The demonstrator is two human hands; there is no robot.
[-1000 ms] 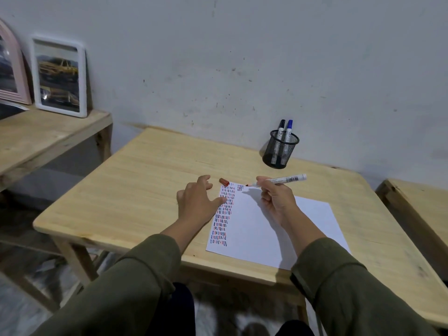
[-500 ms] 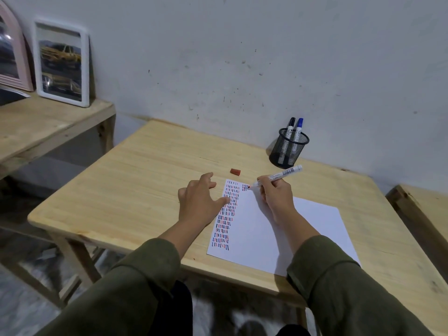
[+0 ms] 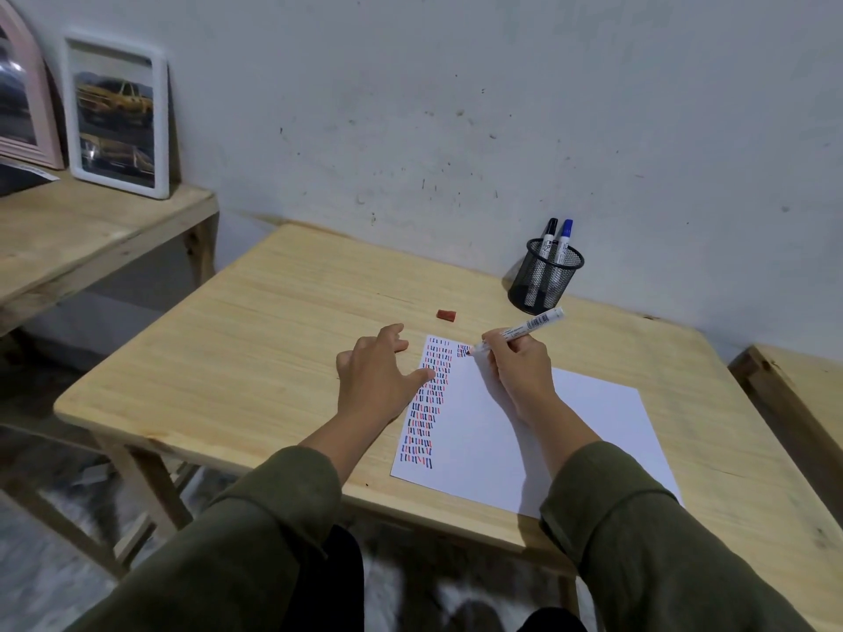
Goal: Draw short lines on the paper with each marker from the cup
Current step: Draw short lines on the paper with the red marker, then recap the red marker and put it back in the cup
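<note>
A white sheet of paper (image 3: 570, 431) lies on the wooden table (image 3: 273, 339), its left side filled with rows of short red, blue and black lines. My right hand (image 3: 522, 374) grips an uncapped red marker (image 3: 524, 328), its tip touching the paper's top edge beside a small second patch of lines. My left hand (image 3: 381, 374) rests flat with fingers spread, its thumb pressing the paper's left edge. The marker's red cap (image 3: 446, 315) lies on the table beyond the paper. A black mesh cup (image 3: 545, 281) at the back holds a black marker (image 3: 548, 237) and a blue marker (image 3: 564, 239).
A second wooden table (image 3: 77, 234) at the left carries a white picture frame (image 3: 117, 117) and a pink frame (image 3: 23, 93) leaning on the wall. Another wooden surface (image 3: 803, 385) sits at the right edge. The wall rises just behind the cup.
The red cap has left my left hand and now lies on the table. My right hand has lowered the marker tip onto the paper. The view has tilted down slightly.
</note>
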